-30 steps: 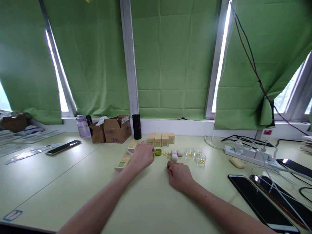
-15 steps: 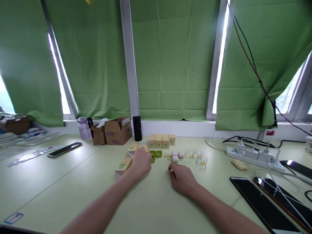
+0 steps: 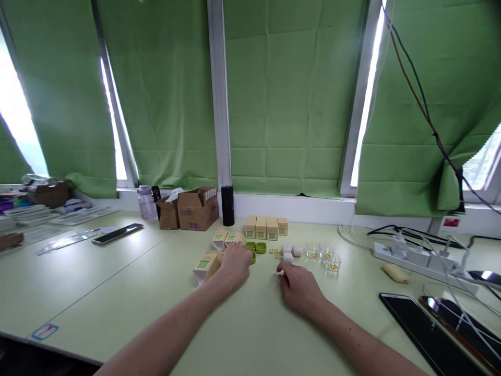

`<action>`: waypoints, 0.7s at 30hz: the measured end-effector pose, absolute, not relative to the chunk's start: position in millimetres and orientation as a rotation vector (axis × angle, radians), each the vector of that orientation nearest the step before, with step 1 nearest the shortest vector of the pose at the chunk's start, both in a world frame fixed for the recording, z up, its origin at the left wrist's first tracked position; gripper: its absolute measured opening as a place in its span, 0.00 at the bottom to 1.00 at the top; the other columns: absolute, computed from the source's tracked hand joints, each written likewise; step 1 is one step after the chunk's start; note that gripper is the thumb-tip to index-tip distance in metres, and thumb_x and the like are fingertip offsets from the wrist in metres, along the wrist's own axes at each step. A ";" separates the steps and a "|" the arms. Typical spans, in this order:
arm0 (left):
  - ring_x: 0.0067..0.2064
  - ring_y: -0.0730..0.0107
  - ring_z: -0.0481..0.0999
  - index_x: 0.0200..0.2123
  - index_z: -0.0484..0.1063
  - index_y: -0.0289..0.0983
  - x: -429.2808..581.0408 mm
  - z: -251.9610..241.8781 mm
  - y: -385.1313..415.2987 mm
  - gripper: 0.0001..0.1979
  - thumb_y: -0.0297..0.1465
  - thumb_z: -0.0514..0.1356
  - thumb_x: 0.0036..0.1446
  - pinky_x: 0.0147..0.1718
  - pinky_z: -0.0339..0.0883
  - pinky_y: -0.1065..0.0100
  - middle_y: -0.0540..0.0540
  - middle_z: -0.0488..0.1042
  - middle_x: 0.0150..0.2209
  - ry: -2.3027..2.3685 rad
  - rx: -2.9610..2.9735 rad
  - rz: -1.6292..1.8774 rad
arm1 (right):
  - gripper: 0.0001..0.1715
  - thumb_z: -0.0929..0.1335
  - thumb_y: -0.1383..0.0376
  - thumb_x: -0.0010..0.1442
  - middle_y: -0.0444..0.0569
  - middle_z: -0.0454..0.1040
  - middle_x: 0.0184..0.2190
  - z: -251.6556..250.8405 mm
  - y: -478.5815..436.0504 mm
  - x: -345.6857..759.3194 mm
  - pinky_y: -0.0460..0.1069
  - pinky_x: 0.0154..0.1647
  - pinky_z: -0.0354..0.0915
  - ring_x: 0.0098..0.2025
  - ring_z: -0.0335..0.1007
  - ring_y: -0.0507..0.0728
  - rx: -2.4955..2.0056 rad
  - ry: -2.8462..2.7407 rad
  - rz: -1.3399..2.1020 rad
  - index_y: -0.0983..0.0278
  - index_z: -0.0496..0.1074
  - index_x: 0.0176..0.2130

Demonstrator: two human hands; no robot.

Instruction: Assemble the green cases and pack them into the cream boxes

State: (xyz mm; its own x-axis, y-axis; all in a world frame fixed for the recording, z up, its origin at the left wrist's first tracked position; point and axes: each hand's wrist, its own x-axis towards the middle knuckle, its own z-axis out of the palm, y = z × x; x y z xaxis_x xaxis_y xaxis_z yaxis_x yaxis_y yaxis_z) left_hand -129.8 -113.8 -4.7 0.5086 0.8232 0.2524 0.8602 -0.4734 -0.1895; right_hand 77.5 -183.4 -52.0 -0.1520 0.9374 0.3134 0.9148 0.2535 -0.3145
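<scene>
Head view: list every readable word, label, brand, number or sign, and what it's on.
No text reads clearly.
Cardboard box: purple print on its side, too blurred.
White label on that box: too small.
Small tan boxes: green panels on their fronts, no lettering legible.
Table-edge sticker: blue border, red slanted mark, no readable characters.
Red label on the wall plate: unreadable.
</scene>
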 end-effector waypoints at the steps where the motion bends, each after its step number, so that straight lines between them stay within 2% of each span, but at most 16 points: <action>1: 0.44 0.47 0.79 0.31 0.80 0.34 -128.6 -4.5 -115.6 0.09 0.19 0.60 0.52 0.45 0.65 0.55 0.32 0.80 0.35 -1.404 -2.466 -0.177 | 0.12 0.65 0.68 0.67 0.50 0.82 0.44 -52.3 -183.4 77.6 0.50 0.39 0.58 0.44 0.78 0.61 -1.680 -2.088 0.064 0.60 0.74 0.48; 5: 0.40 0.51 0.79 0.31 0.78 0.36 -122.5 -4.9 -123.8 0.10 0.18 0.60 0.50 0.43 0.63 0.56 0.37 0.81 0.33 -1.350 -2.491 -0.171 | 0.12 0.65 0.67 0.68 0.49 0.82 0.43 -54.3 -182.4 78.4 0.51 0.40 0.60 0.45 0.78 0.61 -1.667 -2.049 0.051 0.60 0.74 0.49; 8: 0.39 0.52 0.79 0.32 0.76 0.37 -117.5 -5.7 -131.3 0.10 0.18 0.59 0.49 0.42 0.62 0.56 0.38 0.80 0.33 -1.260 -2.503 -0.220 | 0.16 0.66 0.66 0.67 0.49 0.81 0.47 -55.6 -180.5 79.4 0.50 0.42 0.63 0.45 0.78 0.60 -1.618 -1.988 0.049 0.59 0.73 0.53; 13: 0.37 0.53 0.77 0.33 0.73 0.37 -110.6 -7.7 -143.9 0.09 0.19 0.59 0.49 0.41 0.59 0.55 0.38 0.79 0.32 -1.101 -2.529 -0.330 | 0.24 0.68 0.64 0.65 0.51 0.77 0.55 -56.8 -177.6 80.1 0.52 0.42 0.67 0.37 0.78 0.57 -1.581 -1.900 0.074 0.59 0.68 0.60; 17: 0.34 0.54 0.76 0.33 0.72 0.37 -106.0 -13.9 -149.3 0.09 0.18 0.59 0.50 0.40 0.56 0.55 0.38 0.79 0.30 -0.990 -2.559 -0.382 | 0.29 0.68 0.65 0.64 0.54 0.72 0.62 -57.6 -177.3 80.3 0.53 0.42 0.70 0.34 0.77 0.56 -1.520 -1.883 0.058 0.59 0.65 0.63; 21: 0.33 0.55 0.74 0.31 0.71 0.37 -102.3 -22.1 -151.2 0.09 0.18 0.58 0.50 0.38 0.54 0.55 0.39 0.78 0.29 -0.872 -2.593 -0.472 | 0.26 0.67 0.67 0.64 0.54 0.72 0.60 -56.4 -177.3 82.3 0.53 0.43 0.72 0.37 0.78 0.55 -1.391 -1.891 0.040 0.58 0.66 0.60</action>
